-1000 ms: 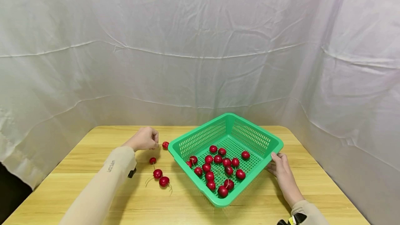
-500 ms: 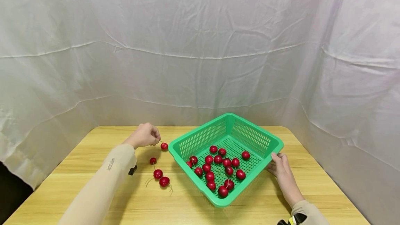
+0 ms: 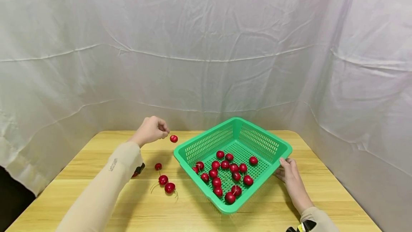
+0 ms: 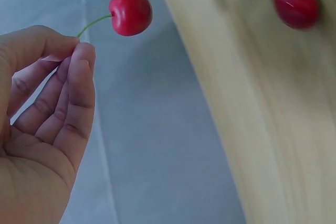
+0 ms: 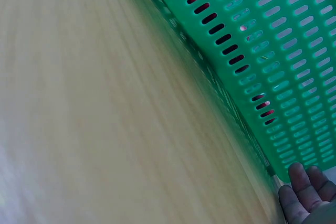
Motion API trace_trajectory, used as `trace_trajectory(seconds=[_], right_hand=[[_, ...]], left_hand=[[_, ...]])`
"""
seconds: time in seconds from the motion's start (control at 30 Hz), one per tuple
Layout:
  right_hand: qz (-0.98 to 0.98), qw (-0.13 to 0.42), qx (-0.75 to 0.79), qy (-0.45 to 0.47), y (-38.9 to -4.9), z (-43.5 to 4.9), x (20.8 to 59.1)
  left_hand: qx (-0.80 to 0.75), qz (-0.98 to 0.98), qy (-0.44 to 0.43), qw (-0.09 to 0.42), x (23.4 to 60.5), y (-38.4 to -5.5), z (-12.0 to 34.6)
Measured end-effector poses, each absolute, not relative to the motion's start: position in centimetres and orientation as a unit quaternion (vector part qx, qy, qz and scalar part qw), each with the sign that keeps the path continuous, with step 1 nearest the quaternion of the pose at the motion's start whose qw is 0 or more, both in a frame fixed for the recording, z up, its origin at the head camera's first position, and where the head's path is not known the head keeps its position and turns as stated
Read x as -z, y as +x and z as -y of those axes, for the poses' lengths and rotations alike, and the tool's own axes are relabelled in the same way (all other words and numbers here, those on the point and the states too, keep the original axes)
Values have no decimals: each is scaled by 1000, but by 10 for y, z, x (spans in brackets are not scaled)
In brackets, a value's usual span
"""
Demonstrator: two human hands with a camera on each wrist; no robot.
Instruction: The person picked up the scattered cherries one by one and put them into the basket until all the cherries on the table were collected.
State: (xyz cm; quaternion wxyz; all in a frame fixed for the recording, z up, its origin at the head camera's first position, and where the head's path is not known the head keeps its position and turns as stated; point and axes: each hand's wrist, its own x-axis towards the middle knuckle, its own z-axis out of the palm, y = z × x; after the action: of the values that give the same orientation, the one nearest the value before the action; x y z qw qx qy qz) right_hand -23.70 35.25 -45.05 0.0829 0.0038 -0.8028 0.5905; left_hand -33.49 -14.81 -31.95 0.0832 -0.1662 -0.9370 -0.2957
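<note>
My left hand (image 3: 150, 131) pinches a red cherry (image 3: 173, 138) by its thin stem, above the far left part of the table. In the left wrist view the green stem (image 4: 94, 24) runs from between thumb and fingertips to the hanging cherry (image 4: 131, 14). A green plastic basket (image 3: 257, 139) with slotted walls holds many red cherries (image 3: 225, 164), spread over its floor. My right hand (image 3: 292, 182) grips the basket's right side, thumb at the rim. In the right wrist view several fingers (image 5: 304, 184) lie against the basket's outer wall (image 5: 278, 72).
Loose cherries lie left of the basket on the wooden table (image 3: 193, 221): a small one (image 3: 158, 166), a middle one (image 3: 163, 179) and a nearer one (image 3: 170, 188). Some red shows beside the left cuff (image 3: 127, 160). White cloth (image 3: 206, 46) hangs behind and at the sides.
My left hand has lifted the cherry by its stem, up from the table and slightly right. The right hand and the basket have stayed put.
</note>
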Motion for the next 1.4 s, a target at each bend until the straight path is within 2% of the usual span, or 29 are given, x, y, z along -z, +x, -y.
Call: trace_trajectory(seconds=[0.6, 1.13, 1.4], right_hand=[[804, 83, -588, -3, -236, -352, 449], [804, 80, -589, -2, -237, -351, 449], [804, 77, -589, -1, -238, -352, 450]], left_hand=[[293, 919, -238, 112, 282, -319, 79], [243, 908, -335, 68, 291, -302, 30], [215, 895, -390, 28, 300, -290, 6]])
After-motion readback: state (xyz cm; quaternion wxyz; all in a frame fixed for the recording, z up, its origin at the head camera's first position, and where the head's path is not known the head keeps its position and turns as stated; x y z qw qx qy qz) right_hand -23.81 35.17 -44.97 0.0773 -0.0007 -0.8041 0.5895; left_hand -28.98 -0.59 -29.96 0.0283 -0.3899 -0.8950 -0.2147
